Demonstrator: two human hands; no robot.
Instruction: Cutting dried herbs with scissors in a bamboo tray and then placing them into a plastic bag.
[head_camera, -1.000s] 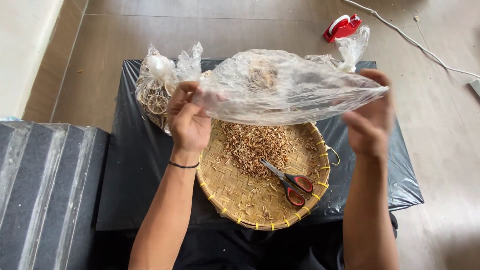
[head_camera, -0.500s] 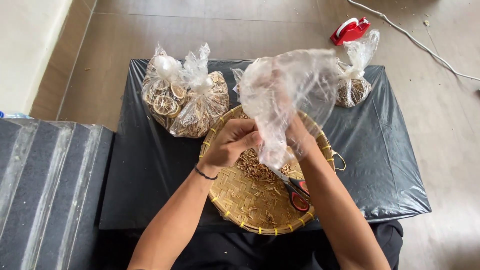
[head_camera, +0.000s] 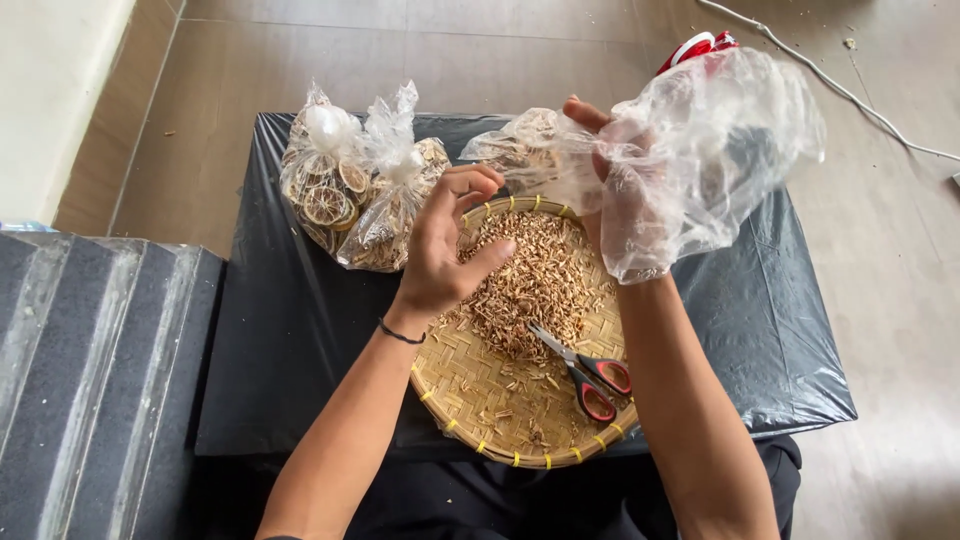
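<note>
Right hand (head_camera: 610, 190) sits inside the clear bag (head_camera: 700, 150), fingers seemingly spread; left hand (head_camera: 450, 245) hovers, fingers open—the bag may slip, scattering chips (head_camera: 530, 280).

Single head view, looking steeply down, close over woven tray (head_camera: 470, 400) on black-covered table (head_camera: 290, 330).

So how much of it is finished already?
Looks done: three tied bags sit on the black sheet, and a heap of chips lies in the tray beside scissors. In hand: the right hand is inside an empty clear bag, while the left hand hovers open over the chips. Left: the chips are still loose, and this bag is unfilled.
</note>
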